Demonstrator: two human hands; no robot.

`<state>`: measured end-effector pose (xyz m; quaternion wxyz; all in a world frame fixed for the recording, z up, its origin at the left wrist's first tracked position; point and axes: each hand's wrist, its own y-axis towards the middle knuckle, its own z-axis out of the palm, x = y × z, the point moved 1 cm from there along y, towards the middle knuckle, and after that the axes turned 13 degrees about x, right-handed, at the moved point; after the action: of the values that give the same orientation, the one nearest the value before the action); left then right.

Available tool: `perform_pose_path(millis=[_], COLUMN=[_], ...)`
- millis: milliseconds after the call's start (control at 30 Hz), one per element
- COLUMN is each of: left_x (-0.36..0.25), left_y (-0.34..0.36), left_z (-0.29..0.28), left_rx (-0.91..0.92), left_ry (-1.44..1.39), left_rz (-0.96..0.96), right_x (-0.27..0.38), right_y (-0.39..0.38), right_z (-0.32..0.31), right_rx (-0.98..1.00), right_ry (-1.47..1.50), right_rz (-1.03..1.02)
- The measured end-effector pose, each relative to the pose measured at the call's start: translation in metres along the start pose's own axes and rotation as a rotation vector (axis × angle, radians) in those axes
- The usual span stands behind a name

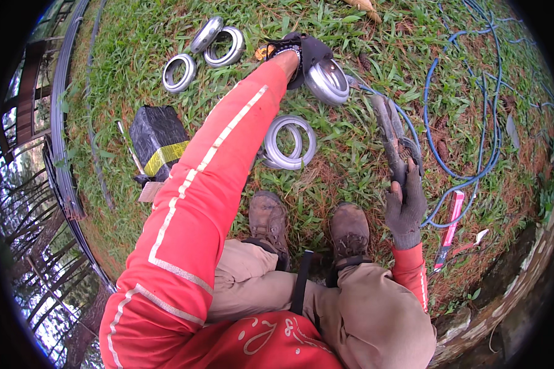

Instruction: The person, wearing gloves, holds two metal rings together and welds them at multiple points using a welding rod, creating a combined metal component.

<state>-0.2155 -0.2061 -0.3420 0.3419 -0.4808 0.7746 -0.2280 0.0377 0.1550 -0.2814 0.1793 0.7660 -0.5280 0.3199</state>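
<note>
My left hand (303,54), in a dark glove with the wrist bare, reaches far forward over the grass. Its fingers are closed on a shiny metal ring (328,84), hollow and rounded like a bent pipe; part of the grip is hidden behind the glove. My right hand (405,206), in a grey knitted glove, is wrapped round the lower end of a worn grey clamp-like tool (388,126) that points forward. Between my hands, close to my boots, lies a pair of overlapping metal rings (311,142). Several more metal rings (180,73) rest at the far left.
A black-wrapped box (160,126) with yellow tape stands left of my arm. Long grey pipes (61,104) run along the left. Blue hose or cable (428,117) loops across the right side. Near my right forearm lies a pink-and-black strip-shaped thing (453,221). A log (505,301) borders the lower right.
</note>
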Motion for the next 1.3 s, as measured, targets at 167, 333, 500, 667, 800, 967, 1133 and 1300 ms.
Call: perform_pose_path(millis=[167, 333, 500, 667, 800, 967, 1133, 1300], left_x=[0.003, 0.014, 0.031, -0.029, -0.043, -0.118, -0.175, -0.245], left_y=[0.007, -0.002, -0.04, -0.089, -0.098, -0.119, -0.125, -0.15], left_z=[-0.002, 0.006, 0.015, -0.017, -0.025, -0.05, -0.059, -0.065], left_rx=[-0.011, -0.046, -0.118, 0.001, 0.081, 0.141, 0.426, 0.425], left_ry=[-0.035, -0.113, -0.548, -1.323, -1.279, -1.414, -1.201, -0.757], left_rz=[0.014, 0.062, 0.214, 0.212, 0.318, 0.384, 0.421, 0.375], right_x=[-0.019, -0.056, -0.077, -0.073, -0.05, -0.015, 0.009, 0.032], right_y=[-0.008, -0.014, -0.048, -0.072, -0.078, -0.08, -0.034, 0.012], right_z=[-0.009, -0.017, 0.003, 0.012, -0.009, -0.048, -0.088, -0.112], right_rx=[-0.192, -0.213, -0.113, 0.018, 0.012, -0.17, -0.168, 0.219], right_ry=[-0.01, -0.323, -0.357, -0.439, -0.379, -0.131, 0.911, 1.276], right_rz=[0.135, 0.089, 0.301, 0.425, 0.379, 0.427, 0.517, 0.325])
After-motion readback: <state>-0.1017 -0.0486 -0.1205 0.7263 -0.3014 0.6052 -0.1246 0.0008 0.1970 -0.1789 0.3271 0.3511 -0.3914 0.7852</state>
